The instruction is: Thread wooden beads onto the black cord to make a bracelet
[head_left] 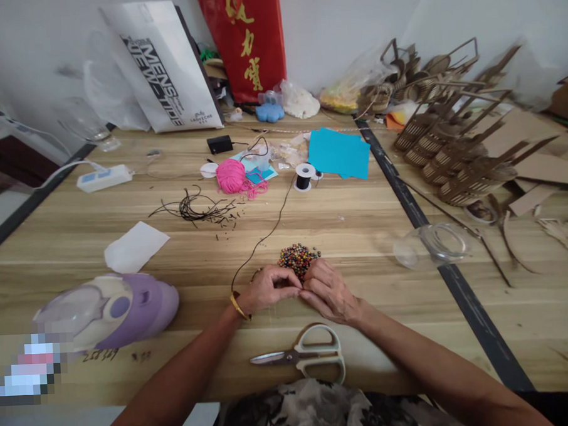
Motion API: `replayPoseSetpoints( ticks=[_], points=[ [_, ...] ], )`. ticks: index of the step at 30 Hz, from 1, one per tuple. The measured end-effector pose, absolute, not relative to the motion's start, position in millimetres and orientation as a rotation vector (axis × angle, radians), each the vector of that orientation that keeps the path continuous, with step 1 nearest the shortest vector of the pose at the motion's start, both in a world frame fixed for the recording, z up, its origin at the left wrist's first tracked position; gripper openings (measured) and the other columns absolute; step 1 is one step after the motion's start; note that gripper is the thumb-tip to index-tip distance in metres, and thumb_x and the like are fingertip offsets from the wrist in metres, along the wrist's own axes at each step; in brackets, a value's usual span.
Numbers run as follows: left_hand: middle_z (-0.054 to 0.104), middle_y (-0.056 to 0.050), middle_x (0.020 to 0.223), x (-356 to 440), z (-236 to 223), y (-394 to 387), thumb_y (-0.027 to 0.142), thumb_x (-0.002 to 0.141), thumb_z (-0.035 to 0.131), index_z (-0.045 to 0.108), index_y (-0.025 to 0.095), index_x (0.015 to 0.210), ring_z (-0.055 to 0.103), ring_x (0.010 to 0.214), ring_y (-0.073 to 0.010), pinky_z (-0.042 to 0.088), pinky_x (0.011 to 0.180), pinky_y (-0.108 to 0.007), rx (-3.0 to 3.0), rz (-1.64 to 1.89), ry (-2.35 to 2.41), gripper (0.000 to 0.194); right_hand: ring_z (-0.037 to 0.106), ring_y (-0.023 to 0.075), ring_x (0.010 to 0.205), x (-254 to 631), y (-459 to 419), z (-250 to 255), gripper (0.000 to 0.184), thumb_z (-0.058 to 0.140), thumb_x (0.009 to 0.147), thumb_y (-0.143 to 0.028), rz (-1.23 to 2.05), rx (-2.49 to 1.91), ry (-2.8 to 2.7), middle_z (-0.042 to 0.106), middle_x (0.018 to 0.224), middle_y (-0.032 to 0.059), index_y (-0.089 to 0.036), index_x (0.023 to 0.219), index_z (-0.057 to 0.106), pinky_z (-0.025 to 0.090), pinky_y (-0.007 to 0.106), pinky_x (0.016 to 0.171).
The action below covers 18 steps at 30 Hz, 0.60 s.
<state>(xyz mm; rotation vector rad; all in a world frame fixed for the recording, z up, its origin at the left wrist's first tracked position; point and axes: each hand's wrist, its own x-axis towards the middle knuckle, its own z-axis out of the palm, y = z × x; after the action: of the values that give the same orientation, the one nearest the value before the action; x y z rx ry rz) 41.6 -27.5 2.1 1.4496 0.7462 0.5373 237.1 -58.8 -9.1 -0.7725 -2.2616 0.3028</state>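
Observation:
A heap of small multicoloured beads (299,257) lies on the wooden table just beyond my hands. My left hand (271,287) is closed in a pinch, thumb and forefinger meeting close to the beads. Black cord (279,222) runs from a white spool (304,176) down to my left hand, where it passes out of sight. My right hand (329,291) is also closed, its fingertips touching those of the left at the heap's near edge. Whatever is between the right fingers is too small to make out. Scissors (299,355) with pale handles lie nearer my body.
Cut black cords (194,207) and pink yarn (231,176) lie farther back, beside blue sheets (338,153). A purple-and-white appliance (128,311) stands at left. Woven baskets (465,161) crowd the right, with a clear tape roll (443,244) nearer. A power strip (104,177) sits far left.

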Motion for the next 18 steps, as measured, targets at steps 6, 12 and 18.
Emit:
replayPoseSetpoints(
  ticks=[6, 12, 18],
  points=[
    [0.061, -0.002, 0.065, 41.6, 1.5, -27.0, 0.036, 0.070, 0.073, 0.065, 0.010, 0.069, 0.051, 0.062, -0.0104, 0.040, 0.062, -0.022, 1.452, 0.533, 0.753, 0.027, 0.046, 0.0186, 0.074, 236.7, -59.2, -8.8, 0.016, 0.045, 0.091, -0.019, 0.323, -0.749, -2.256, 0.055, 0.076, 0.0061, -0.017, 0.078, 0.053, 0.040, 0.035, 0.068],
    [0.060, -0.002, 0.066, 42.1, -1.5, -27.6, 0.033, 0.070, 0.072, 0.065, 0.010, 0.074, 0.051, 0.061, -0.0097, 0.039, 0.060, -0.021, 1.414, 0.545, 0.776, 0.024, 0.045, 0.0190, 0.073, 236.1, -59.1, -6.2, 0.018, 0.043, 0.092, -0.019, 0.318, -0.754, -2.262, 0.054, 0.075, 0.0067, -0.017, 0.076, 0.052, 0.040, 0.035, 0.068],
    [0.062, -0.002, 0.066, 41.6, -5.0, -27.0, 0.031, 0.071, 0.071, 0.066, 0.011, 0.071, 0.051, 0.061, -0.0100, 0.039, 0.059, -0.021, 1.487, 0.540, 0.785, 0.021, 0.046, 0.0188, 0.073, 235.9, -58.8, -7.4, 0.017, 0.044, 0.092, -0.019, 0.310, -0.746, -2.267, 0.054, 0.075, 0.0064, -0.017, 0.077, 0.052, 0.040, 0.035, 0.068]
  ],
)
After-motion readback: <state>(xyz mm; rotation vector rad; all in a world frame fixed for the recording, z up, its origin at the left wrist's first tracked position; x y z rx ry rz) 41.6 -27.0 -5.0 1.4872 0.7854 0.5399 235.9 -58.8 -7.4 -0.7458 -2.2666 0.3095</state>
